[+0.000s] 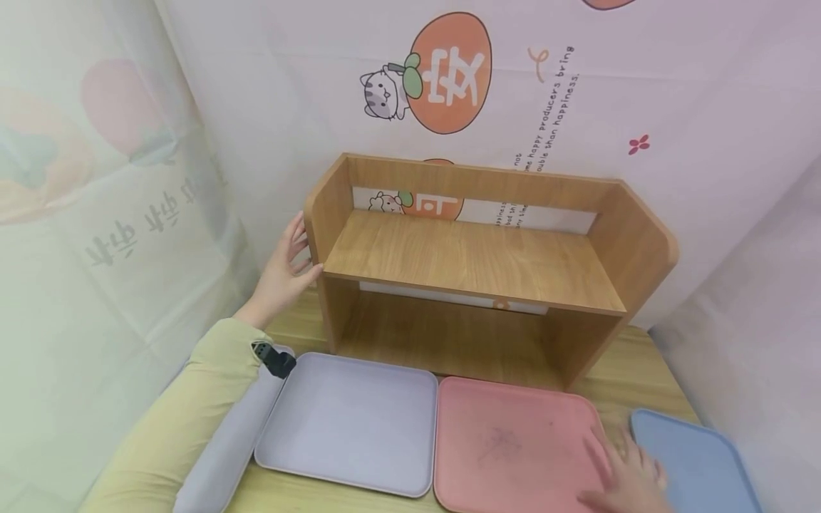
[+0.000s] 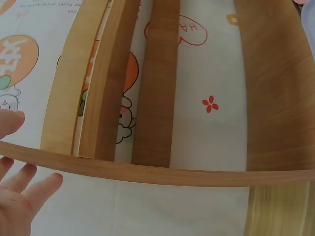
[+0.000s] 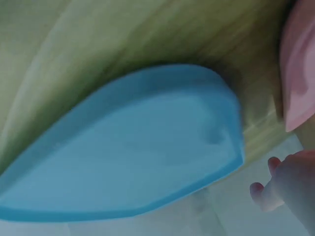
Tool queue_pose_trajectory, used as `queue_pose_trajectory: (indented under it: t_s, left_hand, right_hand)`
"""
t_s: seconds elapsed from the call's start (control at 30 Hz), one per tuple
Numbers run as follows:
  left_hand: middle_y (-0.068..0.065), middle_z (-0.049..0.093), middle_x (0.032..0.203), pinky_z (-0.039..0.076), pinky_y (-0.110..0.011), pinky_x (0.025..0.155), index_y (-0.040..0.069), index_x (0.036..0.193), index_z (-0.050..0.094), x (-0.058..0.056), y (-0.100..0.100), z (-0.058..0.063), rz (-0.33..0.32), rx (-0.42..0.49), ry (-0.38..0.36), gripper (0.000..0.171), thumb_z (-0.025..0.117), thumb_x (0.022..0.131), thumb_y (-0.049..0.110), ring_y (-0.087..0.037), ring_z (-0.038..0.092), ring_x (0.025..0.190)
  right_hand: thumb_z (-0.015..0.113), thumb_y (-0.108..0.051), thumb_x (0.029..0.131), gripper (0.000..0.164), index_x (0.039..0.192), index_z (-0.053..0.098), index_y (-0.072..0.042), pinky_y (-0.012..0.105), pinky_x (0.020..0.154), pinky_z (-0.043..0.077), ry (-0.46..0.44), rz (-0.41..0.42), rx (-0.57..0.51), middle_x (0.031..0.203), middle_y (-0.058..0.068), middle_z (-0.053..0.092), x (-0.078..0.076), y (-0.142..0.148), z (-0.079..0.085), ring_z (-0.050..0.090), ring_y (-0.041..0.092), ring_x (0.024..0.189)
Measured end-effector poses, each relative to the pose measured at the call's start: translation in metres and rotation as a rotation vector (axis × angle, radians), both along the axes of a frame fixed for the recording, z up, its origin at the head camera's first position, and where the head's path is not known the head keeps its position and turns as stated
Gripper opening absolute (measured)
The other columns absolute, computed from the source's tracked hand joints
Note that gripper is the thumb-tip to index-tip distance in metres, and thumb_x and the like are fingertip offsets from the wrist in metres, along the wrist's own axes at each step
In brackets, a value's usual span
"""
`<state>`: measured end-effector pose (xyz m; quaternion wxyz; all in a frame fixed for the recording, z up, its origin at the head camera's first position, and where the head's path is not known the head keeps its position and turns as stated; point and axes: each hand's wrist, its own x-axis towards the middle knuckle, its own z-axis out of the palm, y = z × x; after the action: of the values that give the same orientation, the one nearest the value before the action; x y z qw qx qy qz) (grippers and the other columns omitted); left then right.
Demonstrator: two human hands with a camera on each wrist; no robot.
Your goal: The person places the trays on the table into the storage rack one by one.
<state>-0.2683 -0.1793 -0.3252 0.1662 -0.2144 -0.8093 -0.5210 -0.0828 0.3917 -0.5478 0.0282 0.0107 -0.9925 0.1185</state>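
Observation:
A two-tier wooden shelf (image 1: 468, 256) stands upright on the table. At its left side panel is my left hand (image 1: 285, 274), fingers along the outer face and thumb at the front edge. The left wrist view shows the panel's edge (image 2: 197, 177) running between the thumb and the other fingers. My right hand (image 1: 628, 477), blurred, is over the right edge of the pink tray (image 1: 513, 442), beside the blue tray (image 1: 695, 463). Its fingers are spread and hold nothing. In the right wrist view, part of that hand shows at the lower right, apart from the blue tray (image 3: 123, 157).
A pale lilac tray (image 1: 353, 424) lies left of the pink one, in front of the shelf. Another lilac tray (image 1: 224, 442) is partly hidden under the left forearm. Printed cloth (image 1: 288, 92) hangs behind the shelf and along both sides of the wooden-topped table (image 1: 641, 370).

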Motion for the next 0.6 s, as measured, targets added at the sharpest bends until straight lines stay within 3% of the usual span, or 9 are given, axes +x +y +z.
queue_pose_trajectory:
  t_s: [0.23, 0.5, 0.6]
  left_hand:
    - [-0.021, 0.028, 0.151, 0.045, -0.056, 0.096, 0.023, 0.153, 0.01, -0.01, -0.003, 0.008, 0.034, -0.032, -0.033, 0.084, 0.055, 0.089, -0.007, -0.044, 0.04, 0.13]
    - [-0.022, 0.033, 0.146, 0.052, -0.052, 0.087, 0.023, 0.152, 0.018, -0.02, -0.001, 0.011, 0.081, -0.12, -0.025, 0.081, 0.056, 0.088, -0.007, -0.043, 0.046, 0.125]
    - [-0.023, 0.035, 0.143, 0.053, -0.053, 0.084, 0.024, 0.152, 0.019, -0.021, 0.001, 0.01, 0.096, -0.122, -0.028, 0.081, 0.056, 0.088, -0.008, -0.044, 0.048, 0.123]
  right_hand:
    - [0.075, -0.07, 0.047, 0.128, 0.152, 0.015, -0.028, 0.077, 0.083, 0.026, -0.046, -0.014, 0.02, 0.142, 0.034, 0.022, -0.001, 0.007, -0.013, 0.034, 0.061, 0.114]
    - [0.076, -0.068, 0.051, 0.125, 0.149, 0.018, -0.017, 0.078, 0.078, 0.028, -0.251, -0.02, -0.061, 0.137, 0.04, 0.023, -0.01, 0.005, -0.006, 0.032, 0.069, 0.109]
    - [0.08, -0.061, 0.051, 0.119, 0.146, 0.024, -0.015, 0.073, 0.076, 0.033, -0.242, -0.008, -0.099, 0.134, 0.037, 0.027, -0.009, 0.003, -0.004, 0.034, 0.066, 0.109]
